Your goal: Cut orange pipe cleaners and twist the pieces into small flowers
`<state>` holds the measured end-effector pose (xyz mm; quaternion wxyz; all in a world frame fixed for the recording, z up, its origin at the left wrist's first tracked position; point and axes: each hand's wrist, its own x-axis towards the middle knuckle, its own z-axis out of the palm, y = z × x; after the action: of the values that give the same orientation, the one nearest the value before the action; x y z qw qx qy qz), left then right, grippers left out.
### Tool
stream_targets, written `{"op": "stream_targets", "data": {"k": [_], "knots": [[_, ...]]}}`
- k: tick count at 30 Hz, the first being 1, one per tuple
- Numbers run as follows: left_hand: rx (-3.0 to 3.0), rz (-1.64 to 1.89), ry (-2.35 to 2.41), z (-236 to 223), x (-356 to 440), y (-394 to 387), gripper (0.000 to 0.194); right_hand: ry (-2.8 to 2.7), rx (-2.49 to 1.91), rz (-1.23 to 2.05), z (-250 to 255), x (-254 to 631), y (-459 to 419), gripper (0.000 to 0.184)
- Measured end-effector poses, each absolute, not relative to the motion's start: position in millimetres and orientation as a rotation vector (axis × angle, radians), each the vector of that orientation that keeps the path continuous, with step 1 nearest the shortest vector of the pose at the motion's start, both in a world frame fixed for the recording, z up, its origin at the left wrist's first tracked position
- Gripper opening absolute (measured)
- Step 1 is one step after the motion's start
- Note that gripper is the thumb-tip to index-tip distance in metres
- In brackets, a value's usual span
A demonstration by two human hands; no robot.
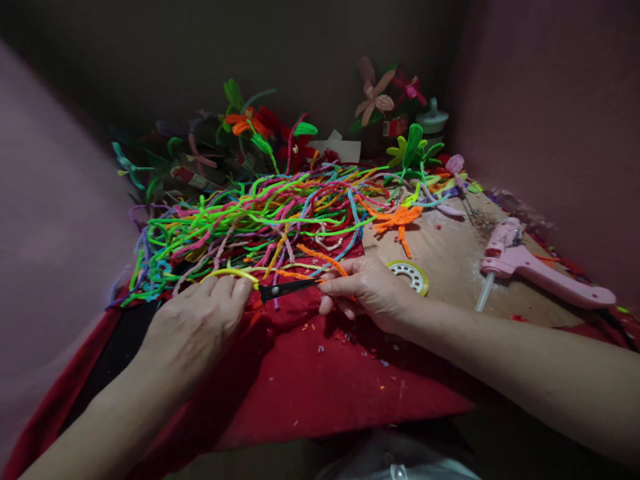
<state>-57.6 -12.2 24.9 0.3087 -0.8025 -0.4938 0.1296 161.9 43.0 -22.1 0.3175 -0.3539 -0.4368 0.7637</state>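
Note:
My left hand (197, 320) is closed round the yellow handles of a pair of scissors (270, 285), whose dark blades point right. My right hand (365, 290) pinches an orange pipe cleaner (323, 257) at the blade tips. Both hands hover over a red cloth (320, 380). Just beyond them lies a big tangled heap of coloured pipe cleaners (260, 217).
A pink glue gun (537, 267) lies on the wooden board (450, 250) at the right, near a roll of tape (410, 275) and an orange pipe-cleaner flower (397, 219). Finished pipe-cleaner flowers (250, 130) stand at the back. Walls close in on both sides.

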Motion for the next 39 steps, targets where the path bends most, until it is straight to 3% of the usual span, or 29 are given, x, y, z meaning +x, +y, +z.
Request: {"op": "stream_targets", "data": {"k": [14,24,39], "knots": [[-2.167,0.397,-1.389,19,-76,-9,0.012,-1.089,-0.971,2.009,-16,162,45,0.016],[-2.130,0.370,-1.352,19,-66,-12,0.015,-1.170,-0.977,1.941,-19,163,44,0.005],[-2.045,0.483,-1.365,27,-55,-16,0.018,-1.299,-0.957,1.861,-28,163,44,0.008]]}}
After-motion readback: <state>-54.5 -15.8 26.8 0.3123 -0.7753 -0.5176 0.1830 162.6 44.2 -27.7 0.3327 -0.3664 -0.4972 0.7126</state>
